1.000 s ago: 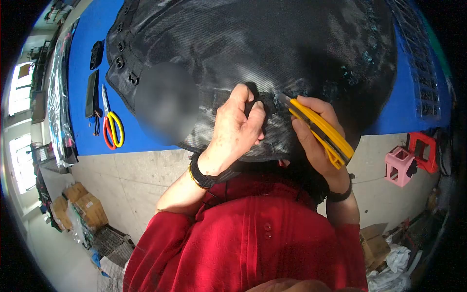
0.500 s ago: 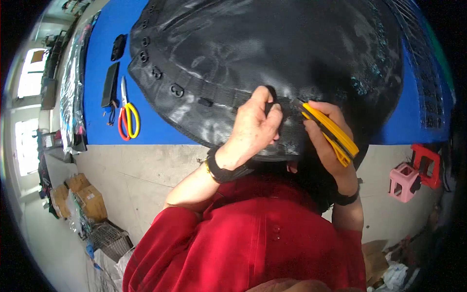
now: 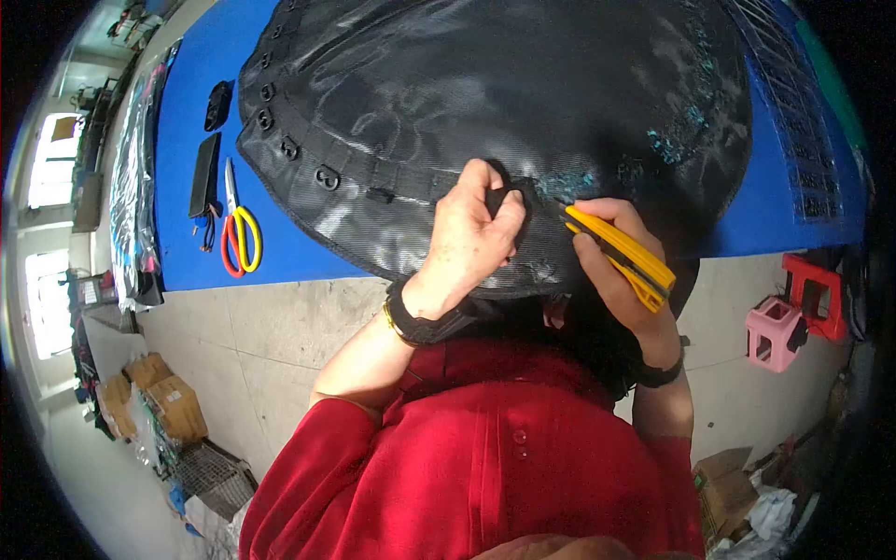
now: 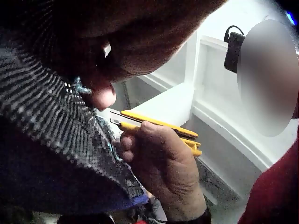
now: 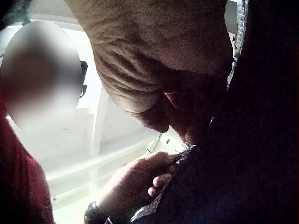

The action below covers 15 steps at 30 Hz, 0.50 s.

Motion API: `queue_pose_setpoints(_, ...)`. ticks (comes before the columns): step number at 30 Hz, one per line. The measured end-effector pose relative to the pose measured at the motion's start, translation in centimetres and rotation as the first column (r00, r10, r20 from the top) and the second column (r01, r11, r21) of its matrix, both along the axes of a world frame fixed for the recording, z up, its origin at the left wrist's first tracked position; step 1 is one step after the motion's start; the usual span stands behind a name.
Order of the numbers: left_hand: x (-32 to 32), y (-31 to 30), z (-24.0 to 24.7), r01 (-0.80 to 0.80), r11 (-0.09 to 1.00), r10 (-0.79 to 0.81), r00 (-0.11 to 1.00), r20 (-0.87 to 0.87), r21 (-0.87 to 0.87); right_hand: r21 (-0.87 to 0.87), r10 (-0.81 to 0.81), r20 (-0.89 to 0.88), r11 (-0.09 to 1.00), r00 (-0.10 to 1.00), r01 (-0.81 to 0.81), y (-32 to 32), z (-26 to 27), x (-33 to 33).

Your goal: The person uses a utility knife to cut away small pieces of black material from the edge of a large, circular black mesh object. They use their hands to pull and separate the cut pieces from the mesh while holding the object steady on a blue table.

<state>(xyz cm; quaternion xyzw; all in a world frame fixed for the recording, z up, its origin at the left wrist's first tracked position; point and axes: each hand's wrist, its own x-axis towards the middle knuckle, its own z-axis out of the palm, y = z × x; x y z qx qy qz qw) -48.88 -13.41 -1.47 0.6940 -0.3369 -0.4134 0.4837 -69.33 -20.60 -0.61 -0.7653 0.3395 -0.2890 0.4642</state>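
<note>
A large sheet of black woven fabric (image 3: 401, 103) with plastic buckles along its left edge lies spread before the person. Near its front edge, the left hand (image 3: 464, 233) pinches a dark piece of the fabric between thumb and curled fingers. The right hand (image 3: 630, 303) grips a yellow utility knife (image 3: 623, 250), its short blade tip just right of the left fingertips. Teal thread scraps (image 3: 565, 182) lie on the fabric beyond the blade. In the left wrist view the knife (image 4: 161, 125) points toward the left fingertips, beside the fabric's ribbed surface (image 4: 60, 116).
Red-and-yellow-handled scissors (image 3: 241, 245), a black case (image 3: 204, 177) and a small black item (image 3: 217, 105) lie on the blue table (image 3: 299, 261) at left. Plastic-wrapped goods (image 3: 812, 168) lie at right. A pink stool (image 3: 773, 331) and cardboard boxes (image 3: 177, 406) stand on the floor.
The head view shifts right, then slightly back left. The knife tip has drawn a little toward the person, showing teal threads beyond it. Both hands keep their grips.
</note>
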Motion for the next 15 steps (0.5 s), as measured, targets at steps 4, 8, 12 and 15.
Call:
queue_pose_setpoints(4,0.0,-0.1,0.0,0.021,0.999,-0.030,0.945,0.325,0.029,-0.070,0.000,0.011,0.998,1.000,0.000,-0.1,-0.5,-0.1)
queue_pose_setpoints(8,0.0,-0.2,-0.9,0.071,0.998,-0.065,0.909,0.412,0.003,-0.090,0.005,0.043,0.996,0.999,-0.001,0.0,-0.7,-0.1)
queue_pose_setpoints(12,0.4,0.0,-2.0,0.093,0.995,-0.098,0.935,0.342,0.030,-0.097,-0.027,0.043,0.995,0.999,0.031,0.0,-1.2,0.1)
queue_pose_setpoints(15,0.1,0.0,-0.9,0.079,0.996,-0.085,0.973,0.216,0.036,-0.099,-0.043,0.076,0.994,0.996,0.050,-0.2,-1.4,0.2)
